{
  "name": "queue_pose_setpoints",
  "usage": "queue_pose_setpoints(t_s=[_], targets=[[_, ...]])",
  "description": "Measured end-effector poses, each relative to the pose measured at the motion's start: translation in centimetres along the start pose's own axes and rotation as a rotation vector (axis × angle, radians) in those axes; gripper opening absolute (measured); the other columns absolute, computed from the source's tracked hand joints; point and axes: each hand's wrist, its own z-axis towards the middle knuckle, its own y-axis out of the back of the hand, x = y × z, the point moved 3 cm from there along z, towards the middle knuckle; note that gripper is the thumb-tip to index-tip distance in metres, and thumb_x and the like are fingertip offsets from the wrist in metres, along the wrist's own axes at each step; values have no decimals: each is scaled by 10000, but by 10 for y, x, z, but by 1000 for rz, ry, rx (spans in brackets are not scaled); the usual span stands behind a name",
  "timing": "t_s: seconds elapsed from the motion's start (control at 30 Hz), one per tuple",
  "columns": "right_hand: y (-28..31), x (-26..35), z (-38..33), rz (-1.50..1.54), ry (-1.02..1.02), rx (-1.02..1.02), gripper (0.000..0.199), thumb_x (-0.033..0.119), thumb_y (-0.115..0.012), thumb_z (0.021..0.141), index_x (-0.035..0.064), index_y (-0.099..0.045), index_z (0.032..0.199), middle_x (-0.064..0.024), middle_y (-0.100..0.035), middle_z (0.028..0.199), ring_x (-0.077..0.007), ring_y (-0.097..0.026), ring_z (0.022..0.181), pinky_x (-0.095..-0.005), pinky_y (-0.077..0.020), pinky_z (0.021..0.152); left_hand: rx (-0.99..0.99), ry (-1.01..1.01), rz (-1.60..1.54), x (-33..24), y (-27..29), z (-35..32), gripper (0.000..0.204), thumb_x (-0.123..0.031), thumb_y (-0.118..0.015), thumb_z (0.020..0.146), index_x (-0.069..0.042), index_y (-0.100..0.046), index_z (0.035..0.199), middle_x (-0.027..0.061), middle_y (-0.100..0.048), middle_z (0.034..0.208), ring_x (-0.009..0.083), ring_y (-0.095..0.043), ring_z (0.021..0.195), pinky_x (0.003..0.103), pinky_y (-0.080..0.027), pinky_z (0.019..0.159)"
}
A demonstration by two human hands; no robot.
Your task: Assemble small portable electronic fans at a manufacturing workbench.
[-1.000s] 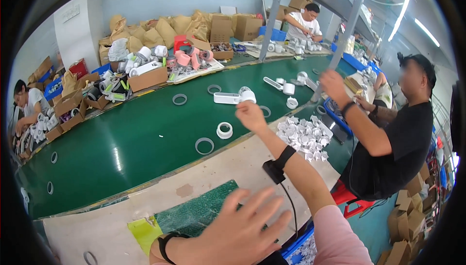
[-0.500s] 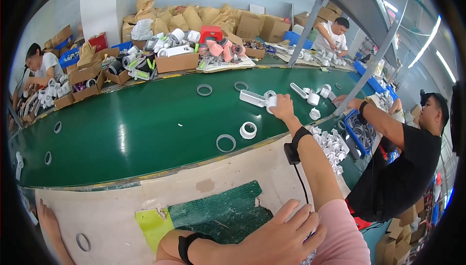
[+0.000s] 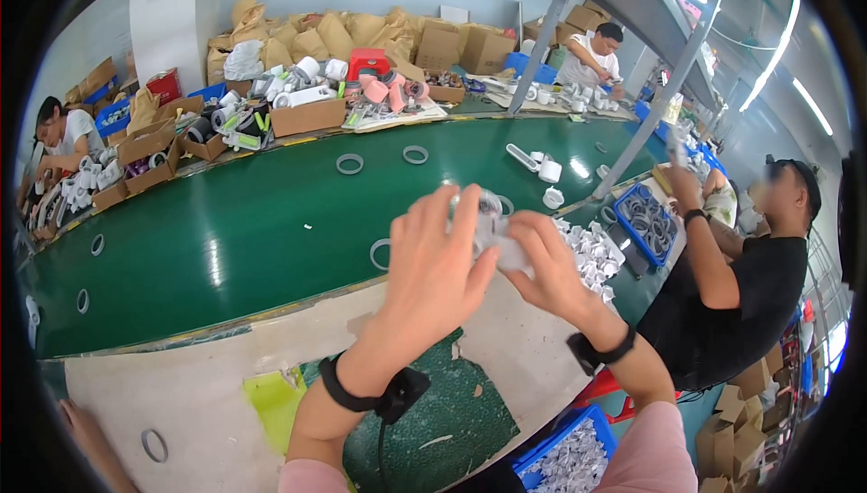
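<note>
Both my hands are raised in front of me, over the near edge of the green belt point(image 3: 244, 249). Between them is a white plastic part point(image 3: 490, 233) with a rounded end, blurred and partly covered by fingers. My left hand point(image 3: 433, 263) grips it from the left, thumb toward the middle. The fingers of my right hand point(image 3: 553, 272) close on its right side. Just left of my left hand, a grey ring point(image 3: 380, 255) lies on the belt, partly hidden. Small white plastic pieces point(image 3: 591, 263) are heaped beyond my right hand.
More grey rings point(image 3: 349, 164) and a long white handle piece point(image 3: 522, 157) lie on the belt. A blue tray point(image 3: 647, 227) of rings stands at right, beside a person in black point(image 3: 750, 285). Below my right forearm is a blue bin point(image 3: 598, 421). Cartons point(image 3: 307, 116) line the far side.
My right hand has drawn back from the belt with the white plastic part. My left hand has risen from near my lap and taken hold too. The view has shifted slightly.
</note>
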Motion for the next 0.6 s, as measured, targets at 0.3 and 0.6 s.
queue_pose_setpoints(t_s=[0.3,0.6], targets=[[31,66,-86,-121,100,252,494,55,-674,588,25,-589,1073,-108,-537,1016,-268,-570,943,-360,-467,722,647,48,-51,-3,-96,-40,581,-516,-580,798,10,-569,1044,203,-641,808,377,-634,765,454,-505,655],[37,66,-134,313,-395,-39,510,113,-731,708,25,-531,1169,-150,-547,1088,-311,-513,1044,-366,-486,778,816,44,-327,-8,-103,-44,444,-188,-710,683,-31,-493,1037,189,-566,957,377,-582,888,432,-464,745]])
